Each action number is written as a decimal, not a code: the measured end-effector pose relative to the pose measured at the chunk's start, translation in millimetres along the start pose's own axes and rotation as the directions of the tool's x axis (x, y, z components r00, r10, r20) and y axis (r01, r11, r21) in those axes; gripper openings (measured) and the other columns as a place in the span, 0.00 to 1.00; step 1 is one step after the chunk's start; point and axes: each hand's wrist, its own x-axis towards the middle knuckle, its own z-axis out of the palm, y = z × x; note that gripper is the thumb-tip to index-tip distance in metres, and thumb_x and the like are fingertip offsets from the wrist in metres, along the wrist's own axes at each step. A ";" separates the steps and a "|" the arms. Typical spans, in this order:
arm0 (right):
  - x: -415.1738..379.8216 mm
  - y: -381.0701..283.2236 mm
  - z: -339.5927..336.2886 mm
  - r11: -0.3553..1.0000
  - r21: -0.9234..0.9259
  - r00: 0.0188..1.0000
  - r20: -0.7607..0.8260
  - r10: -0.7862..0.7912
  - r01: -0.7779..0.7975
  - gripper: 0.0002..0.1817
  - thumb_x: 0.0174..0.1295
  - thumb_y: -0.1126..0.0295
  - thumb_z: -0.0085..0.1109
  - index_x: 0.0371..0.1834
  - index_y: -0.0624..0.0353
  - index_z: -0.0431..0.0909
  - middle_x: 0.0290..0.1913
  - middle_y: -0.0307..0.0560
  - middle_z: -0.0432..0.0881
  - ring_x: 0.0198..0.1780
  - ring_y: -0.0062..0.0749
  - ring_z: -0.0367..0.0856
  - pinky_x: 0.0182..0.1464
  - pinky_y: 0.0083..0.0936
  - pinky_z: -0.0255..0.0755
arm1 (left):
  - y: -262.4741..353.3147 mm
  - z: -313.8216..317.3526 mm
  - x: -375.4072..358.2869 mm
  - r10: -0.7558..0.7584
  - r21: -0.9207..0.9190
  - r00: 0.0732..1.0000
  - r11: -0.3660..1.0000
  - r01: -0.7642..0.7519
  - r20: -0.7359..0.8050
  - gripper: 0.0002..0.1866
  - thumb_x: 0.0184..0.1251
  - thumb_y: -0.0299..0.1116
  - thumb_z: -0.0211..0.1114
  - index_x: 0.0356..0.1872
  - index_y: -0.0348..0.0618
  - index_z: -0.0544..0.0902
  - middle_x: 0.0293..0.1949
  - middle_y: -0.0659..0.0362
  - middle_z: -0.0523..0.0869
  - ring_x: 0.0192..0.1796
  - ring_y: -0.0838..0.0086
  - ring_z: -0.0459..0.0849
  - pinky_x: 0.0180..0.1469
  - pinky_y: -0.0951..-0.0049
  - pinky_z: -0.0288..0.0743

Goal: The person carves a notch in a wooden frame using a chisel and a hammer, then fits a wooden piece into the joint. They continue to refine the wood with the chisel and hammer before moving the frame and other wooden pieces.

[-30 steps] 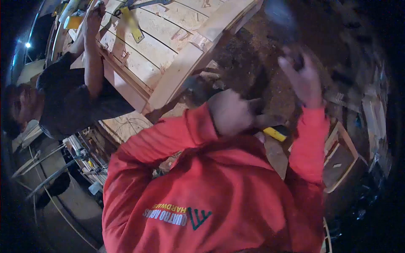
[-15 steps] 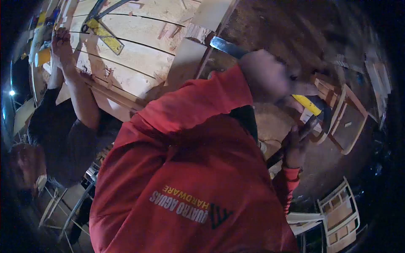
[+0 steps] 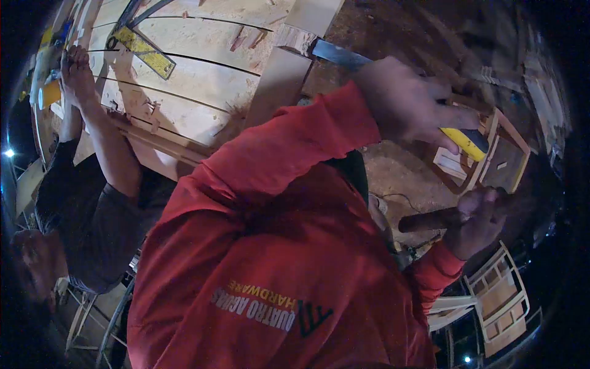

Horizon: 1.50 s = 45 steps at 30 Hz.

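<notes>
My left hand (image 3: 405, 101) is closed round a chisel, its yellow-and-black handle (image 3: 465, 142) sticking out at lower right. The chisel's flat metal blade (image 3: 341, 55) points left, its tip at the rough, cut part of a pale timber (image 3: 296, 40). Whether the tip touches the wood is unclear. Lower right, my right hand (image 3: 476, 224) grips a dark wooden tool (image 3: 430, 220); its far end is dark and blurred. That tool is apart from the chisel handle. Red sleeves cover both my arms.
A slatted wooden bench top (image 3: 196, 49) with shavings carries a yellow square (image 3: 147, 54). At left, another person in dark clothing (image 3: 92, 209) has hands near the bench's far side, beside an orange-yellow cylinder (image 3: 49, 94). Wooden frames (image 3: 501, 154) and a chair-like frame (image 3: 501, 295) stand at right.
My right hand and its dark tool have moved right and away from the chisel handle. My left hand and the chisel handle have shifted slightly to the right in view.
</notes>
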 end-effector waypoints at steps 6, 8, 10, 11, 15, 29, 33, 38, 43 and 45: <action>10.2 -7.9 -18.6 0.814 0.556 0.984 0.042 0.174 -0.167 0.16 0.78 0.61 0.56 0.39 0.64 0.77 0.26 0.40 0.73 0.25 0.23 0.68 0.28 0.20 0.62 | 6.4 -15.9 7.1 -0.075 -0.015 0.980 0.997 0.079 0.182 0.27 0.64 0.70 0.60 0.63 0.84 0.82 0.33 0.63 0.87 0.26 0.63 0.89 0.24 0.59 0.81; 12.9 -16.7 -17.3 0.809 0.557 0.981 0.065 0.184 -0.189 0.15 0.78 0.62 0.56 0.38 0.63 0.77 0.25 0.40 0.72 0.24 0.22 0.68 0.27 0.21 0.62 | 6.0 -15.9 6.2 -0.079 -0.033 0.977 0.996 0.087 0.198 0.27 0.65 0.71 0.59 0.64 0.85 0.81 0.35 0.62 0.88 0.27 0.62 0.89 0.24 0.58 0.81; 11.9 -22.8 -10.8 0.848 0.496 0.980 0.033 0.194 -0.185 0.14 0.77 0.63 0.56 0.35 0.60 0.73 0.24 0.37 0.69 0.24 0.21 0.65 0.27 0.22 0.59 | 5.0 -11.6 6.2 -0.058 -0.047 0.986 0.997 0.066 0.159 0.28 0.65 0.71 0.59 0.65 0.85 0.81 0.36 0.61 0.88 0.28 0.62 0.89 0.25 0.58 0.81; 10.7 -25.9 -3.6 0.886 0.431 0.981 -0.010 0.196 -0.172 0.14 0.76 0.63 0.56 0.32 0.56 0.70 0.24 0.35 0.66 0.25 0.20 0.62 0.27 0.23 0.56 | 4.7 -11.6 5.5 -0.064 -0.046 0.981 0.996 0.074 0.182 0.28 0.64 0.71 0.59 0.65 0.85 0.81 0.36 0.61 0.88 0.28 0.62 0.90 0.25 0.58 0.81; -1.4 -39.8 15.2 0.934 0.312 0.968 -0.124 0.220 -0.173 0.11 0.73 0.66 0.57 0.33 0.55 0.70 0.24 0.32 0.63 0.25 0.20 0.61 0.29 0.23 0.59 | 4.4 -20.5 9.7 -0.076 -0.027 0.975 0.996 0.084 0.206 0.29 0.63 0.71 0.60 0.64 0.83 0.81 0.34 0.62 0.88 0.28 0.62 0.90 0.25 0.58 0.80; -56.3 3.6 48.2 0.965 0.193 0.980 0.127 0.156 -0.178 0.13 0.72 0.75 0.57 0.58 0.64 0.74 0.41 0.43 0.76 0.31 0.19 0.76 0.29 0.20 0.71 | 4.8 -21.1 8.8 -0.097 0.033 0.993 0.995 0.095 0.072 0.29 0.57 0.73 0.65 0.54 0.74 0.87 0.34 0.63 0.87 0.28 0.63 0.89 0.26 0.60 0.82; -59.3 -10.1 46.6 0.869 0.369 0.941 0.203 0.272 -0.331 0.14 0.72 0.77 0.56 0.59 0.63 0.74 0.36 0.40 0.76 0.29 0.19 0.75 0.28 0.20 0.71 | 2.1 -24.2 8.3 -0.101 0.038 0.988 0.995 0.097 0.115 0.28 0.58 0.72 0.65 0.55 0.75 0.87 0.40 0.63 0.90 0.31 0.64 0.91 0.28 0.58 0.83; -49.4 -15.8 51.0 0.925 0.132 0.925 0.185 0.330 -0.357 0.06 0.71 0.79 0.58 0.48 0.58 0.74 0.28 0.35 0.74 0.26 0.16 0.71 0.27 0.18 0.66 | 2.1 -23.3 9.6 -0.109 0.002 0.986 0.994 0.109 0.129 0.27 0.61 0.71 0.64 0.55 0.73 0.87 0.42 0.62 0.92 0.35 0.62 0.92 0.33 0.58 0.86; -58.7 0.4 45.5 0.946 0.146 0.919 0.320 0.232 -0.290 0.04 0.72 0.77 0.59 0.44 0.56 0.76 0.29 0.35 0.75 0.27 0.16 0.71 0.26 0.18 0.64 | 11.0 -42.7 33.9 -0.320 0.145 0.784 0.947 0.288 0.532 0.28 0.59 0.69 0.69 0.49 0.62 0.90 0.37 0.57 0.92 0.38 0.58 0.93 0.40 0.56 0.87; -57.7 6.7 51.6 0.964 0.106 0.926 0.320 0.200 -0.245 0.04 0.71 0.78 0.58 0.45 0.56 0.76 0.29 0.35 0.75 0.27 0.16 0.71 0.26 0.18 0.64 | 7.5 -45.3 51.1 -0.359 0.174 0.678 0.929 0.328 0.641 0.25 0.59 0.64 0.70 0.46 0.58 0.91 0.36 0.56 0.92 0.39 0.57 0.93 0.41 0.55 0.87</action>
